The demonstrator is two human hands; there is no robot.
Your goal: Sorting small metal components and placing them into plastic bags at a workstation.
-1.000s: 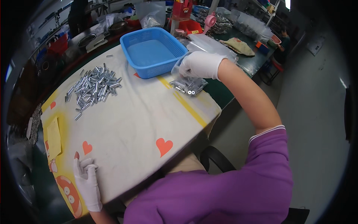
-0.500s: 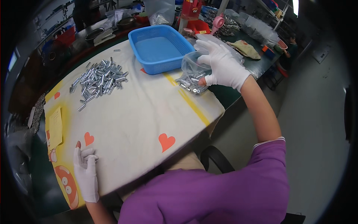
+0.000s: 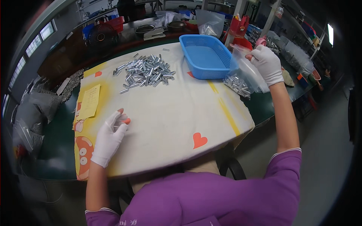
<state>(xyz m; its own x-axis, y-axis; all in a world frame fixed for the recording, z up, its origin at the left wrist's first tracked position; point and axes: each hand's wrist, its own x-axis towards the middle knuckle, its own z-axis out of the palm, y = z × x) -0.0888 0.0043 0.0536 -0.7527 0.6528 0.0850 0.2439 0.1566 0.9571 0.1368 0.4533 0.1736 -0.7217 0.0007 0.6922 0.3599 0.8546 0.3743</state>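
My right hand [image 3: 266,64], in a white glove with a bare fingertip showing, pinches the upper edge of a clear plastic bag [image 3: 239,66]. Small silver metal tubes [image 3: 237,85] fill the bottom of that bag, which rests at the right edge of the cloth beside the blue basket. My left hand [image 3: 112,133], also gloved in white, hovers over the left part of the cloth. Its fingers are bent but apart, with nothing visible between them. Beyond it, a loose pile of the same metal tubes [image 3: 147,71] lies on the cloth.
A blue plastic basket [image 3: 207,71] stands at the back right of the cream cloth [image 3: 166,113]. A yellow paper slip [image 3: 89,101] lies at the left. Bags of parts [image 3: 34,116] crowd the far left, and metal bowls [image 3: 176,25] stand at the back.
My right hand has closed on the bag's upper edge and pulled it up. The left hand has moved forward over the cloth. The whole view has swung left.
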